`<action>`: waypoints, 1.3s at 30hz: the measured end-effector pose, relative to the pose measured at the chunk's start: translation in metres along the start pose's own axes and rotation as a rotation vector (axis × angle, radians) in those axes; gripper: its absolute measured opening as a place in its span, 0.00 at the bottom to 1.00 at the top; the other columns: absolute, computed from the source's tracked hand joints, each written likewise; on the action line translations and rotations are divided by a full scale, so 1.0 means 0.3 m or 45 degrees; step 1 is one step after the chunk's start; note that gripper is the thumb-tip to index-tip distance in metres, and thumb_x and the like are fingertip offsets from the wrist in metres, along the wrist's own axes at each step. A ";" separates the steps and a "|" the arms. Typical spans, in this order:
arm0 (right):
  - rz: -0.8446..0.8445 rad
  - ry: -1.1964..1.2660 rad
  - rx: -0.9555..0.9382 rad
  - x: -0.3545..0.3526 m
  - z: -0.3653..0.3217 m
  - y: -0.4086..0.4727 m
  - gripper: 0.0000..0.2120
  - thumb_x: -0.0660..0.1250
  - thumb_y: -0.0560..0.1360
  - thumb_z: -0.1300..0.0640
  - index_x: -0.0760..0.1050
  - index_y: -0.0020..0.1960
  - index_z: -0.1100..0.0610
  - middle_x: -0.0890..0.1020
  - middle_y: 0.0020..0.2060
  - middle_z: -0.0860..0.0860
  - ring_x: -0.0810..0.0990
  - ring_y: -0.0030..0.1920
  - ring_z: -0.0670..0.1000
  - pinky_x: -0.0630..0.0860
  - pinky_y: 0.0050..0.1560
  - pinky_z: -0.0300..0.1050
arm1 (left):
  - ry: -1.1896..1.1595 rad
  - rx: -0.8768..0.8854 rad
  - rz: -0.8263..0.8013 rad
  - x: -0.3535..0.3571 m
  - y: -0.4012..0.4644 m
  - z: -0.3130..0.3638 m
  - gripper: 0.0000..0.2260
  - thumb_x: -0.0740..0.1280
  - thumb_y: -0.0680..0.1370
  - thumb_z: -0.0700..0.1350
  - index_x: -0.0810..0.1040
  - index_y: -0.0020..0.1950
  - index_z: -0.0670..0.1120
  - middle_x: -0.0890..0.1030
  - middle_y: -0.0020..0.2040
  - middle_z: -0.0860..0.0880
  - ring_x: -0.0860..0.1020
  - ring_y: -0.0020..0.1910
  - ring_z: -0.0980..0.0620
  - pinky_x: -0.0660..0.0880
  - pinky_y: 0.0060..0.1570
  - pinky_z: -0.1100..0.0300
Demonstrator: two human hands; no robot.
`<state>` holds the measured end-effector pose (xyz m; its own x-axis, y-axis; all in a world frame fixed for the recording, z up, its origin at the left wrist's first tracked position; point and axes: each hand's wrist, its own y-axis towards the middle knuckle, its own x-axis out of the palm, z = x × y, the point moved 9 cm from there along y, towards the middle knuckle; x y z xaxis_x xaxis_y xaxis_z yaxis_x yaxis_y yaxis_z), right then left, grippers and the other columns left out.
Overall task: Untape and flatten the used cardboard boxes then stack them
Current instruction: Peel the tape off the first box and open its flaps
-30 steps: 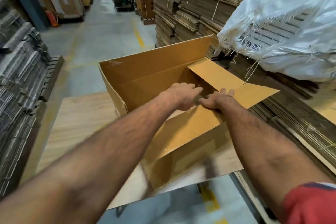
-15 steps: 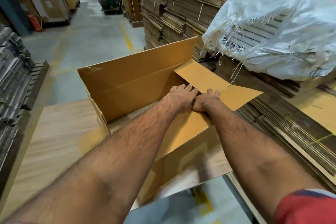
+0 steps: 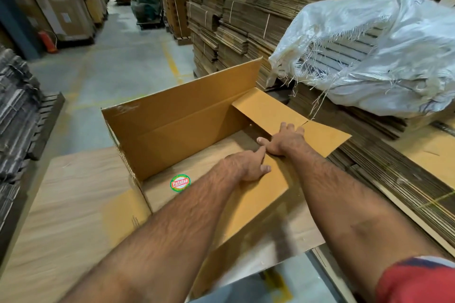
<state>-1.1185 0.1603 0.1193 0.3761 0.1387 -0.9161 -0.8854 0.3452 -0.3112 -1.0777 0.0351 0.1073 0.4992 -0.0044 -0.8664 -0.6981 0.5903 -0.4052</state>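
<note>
The box (image 3: 187,130) stands open on a wooden table (image 3: 73,204), its far wall upright and its right end folded outward toward the stacks of flattened cardboard (image 3: 246,19) to the right of the box. The left hand (image 3: 248,167) presses palm down on the near flap (image 3: 258,199), fingers straight and gripping nothing. The right hand (image 3: 283,141) lies flat just beyond it on the box's right end flap (image 3: 295,125), fingers spread, also holding nothing.

The likely trouble is the far wall: with both hands pushing at one corner it may spring back or buckle off its crease, and the box could skid along the smooth table. A small split shows at the end flap's edge; hard pressure might tear it further.

The board is plain brown corrugated, matte, with sharp scored folds. A round red and green sticker (image 3: 180,183) sits on the box floor. Right of the box, a frayed white woven sack (image 3: 381,56) slumps over the stacks.
</note>
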 end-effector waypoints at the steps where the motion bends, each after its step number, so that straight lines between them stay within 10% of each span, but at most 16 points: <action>1: 0.016 -0.007 -0.004 -0.007 0.004 0.011 0.39 0.42 0.77 0.28 0.65 0.77 0.51 0.55 0.79 0.58 0.54 0.77 0.60 0.53 0.70 0.63 | -0.019 0.002 -0.016 0.006 0.012 -0.003 0.34 0.55 0.81 0.60 0.41 0.80 0.50 0.69 0.73 0.41 0.70 0.69 0.40 0.67 0.68 0.44; 10: -0.036 -0.044 -0.089 0.027 0.002 0.071 0.34 0.42 0.79 0.31 0.60 0.78 0.46 0.57 0.78 0.55 0.55 0.76 0.59 0.56 0.68 0.66 | -0.229 -0.138 0.073 0.017 0.083 -0.009 0.32 0.63 0.79 0.59 0.57 0.76 0.43 0.71 0.70 0.43 0.71 0.67 0.42 0.70 0.64 0.48; 19: 0.692 0.340 0.081 -0.107 0.166 0.066 0.34 0.63 0.77 0.45 0.54 0.78 0.50 0.58 0.73 0.61 0.64 0.66 0.62 0.76 0.57 0.58 | -0.417 -0.142 -0.045 0.056 0.136 -0.042 0.30 0.64 0.79 0.58 0.59 0.75 0.44 0.71 0.71 0.46 0.71 0.67 0.44 0.68 0.65 0.51; 29: -0.014 0.695 0.373 0.082 0.395 0.257 0.37 0.57 0.78 0.35 0.47 0.80 0.47 0.63 0.75 0.61 0.63 0.73 0.64 0.63 0.70 0.66 | -0.380 -0.174 0.067 0.083 0.152 -0.051 0.25 0.67 0.78 0.56 0.63 0.70 0.49 0.74 0.65 0.47 0.74 0.63 0.44 0.72 0.63 0.45; 39: 0.176 0.756 0.088 0.114 0.216 0.176 0.31 0.47 0.82 0.36 0.45 0.81 0.45 0.38 0.78 0.62 0.43 0.78 0.66 0.54 0.74 0.68 | -0.219 -0.173 0.116 0.049 0.121 -0.036 0.25 0.67 0.77 0.52 0.62 0.72 0.49 0.71 0.67 0.45 0.72 0.64 0.42 0.72 0.63 0.44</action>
<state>-1.1349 0.2433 0.0879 0.0252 -0.3475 -0.9373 -0.8878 0.4233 -0.1808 -1.1012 0.0477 0.0767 0.5030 0.1881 -0.8436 -0.8011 0.4678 -0.3733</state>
